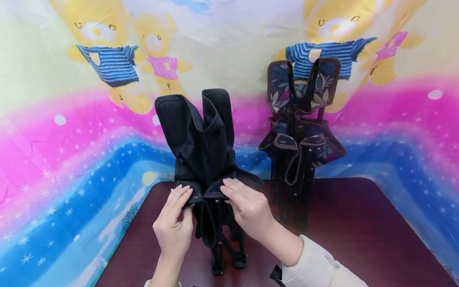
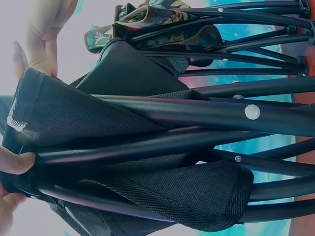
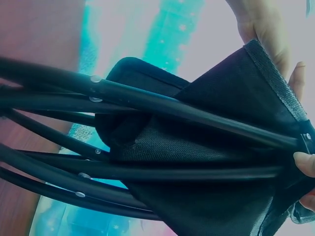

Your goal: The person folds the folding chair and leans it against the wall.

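Observation:
A black folding camp chair stands partly folded on the table, its back flaps upright and its seat fabric bunched between the legs. My left hand grips the front left seat corner, fingers on top and thumb underneath. On the other front corner, my right hand holds the edge the same way. From the left wrist view, the thumb presses near the end of a black tube. Dark seat cloth sags between the crossed tubes in the right wrist view, with the thumb at its corner.
Behind and to the right, a second folded chair with a leaf pattern and brown trim stands on the dark red table. A bear-printed cloth hangs behind the table and along its sides.

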`<action>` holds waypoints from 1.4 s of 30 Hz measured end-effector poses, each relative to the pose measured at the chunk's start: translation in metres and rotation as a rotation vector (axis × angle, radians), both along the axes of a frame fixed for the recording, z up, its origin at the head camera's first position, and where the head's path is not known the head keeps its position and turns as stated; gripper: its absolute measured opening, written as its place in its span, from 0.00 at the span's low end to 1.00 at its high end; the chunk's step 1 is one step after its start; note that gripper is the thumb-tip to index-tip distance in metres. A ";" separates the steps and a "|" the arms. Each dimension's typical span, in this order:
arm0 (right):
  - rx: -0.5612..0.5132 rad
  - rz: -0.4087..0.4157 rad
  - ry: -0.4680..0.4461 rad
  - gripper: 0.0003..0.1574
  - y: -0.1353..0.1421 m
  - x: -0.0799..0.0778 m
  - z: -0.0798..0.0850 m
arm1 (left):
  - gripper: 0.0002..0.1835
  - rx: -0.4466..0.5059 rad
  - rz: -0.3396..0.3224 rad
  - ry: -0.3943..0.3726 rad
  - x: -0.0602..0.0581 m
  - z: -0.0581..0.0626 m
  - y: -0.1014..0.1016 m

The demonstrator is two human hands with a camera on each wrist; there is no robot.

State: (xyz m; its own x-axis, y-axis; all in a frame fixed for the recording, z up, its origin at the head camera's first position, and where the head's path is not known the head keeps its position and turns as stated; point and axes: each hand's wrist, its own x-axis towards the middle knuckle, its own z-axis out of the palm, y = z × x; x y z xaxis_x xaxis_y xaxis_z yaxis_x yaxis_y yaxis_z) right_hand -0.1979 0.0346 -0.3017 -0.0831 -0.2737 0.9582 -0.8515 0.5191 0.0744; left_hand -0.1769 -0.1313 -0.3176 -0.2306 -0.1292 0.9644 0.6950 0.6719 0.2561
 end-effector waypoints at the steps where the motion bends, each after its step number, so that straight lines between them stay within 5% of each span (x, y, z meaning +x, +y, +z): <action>1: -0.001 0.000 -0.001 0.12 0.000 0.000 0.000 | 0.16 -0.002 -0.001 -0.002 0.000 0.000 0.000; 10: -0.035 0.005 0.009 0.12 -0.002 -0.002 -0.003 | 0.16 -0.001 -0.011 -0.010 0.000 0.003 0.003; 19: -0.084 0.002 0.019 0.13 -0.006 0.001 -0.003 | 0.15 -0.029 0.067 0.039 -0.004 -0.003 0.001; 35: -0.211 0.068 0.032 0.11 -0.010 -0.001 -0.014 | 0.11 -0.025 0.100 0.052 -0.004 -0.010 -0.002; 42: -0.252 0.093 0.037 0.11 -0.010 -0.003 -0.015 | 0.12 -0.013 0.075 0.055 -0.005 -0.010 -0.003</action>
State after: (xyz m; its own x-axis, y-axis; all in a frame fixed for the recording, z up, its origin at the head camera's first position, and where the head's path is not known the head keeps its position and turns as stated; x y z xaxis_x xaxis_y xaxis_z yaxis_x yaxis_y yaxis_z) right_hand -0.2009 0.0245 -0.3164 -0.0323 -0.0311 0.9990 -0.8956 0.4447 -0.0151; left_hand -0.1819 -0.1338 -0.3272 -0.1671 -0.1316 0.9771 0.6551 0.7258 0.2098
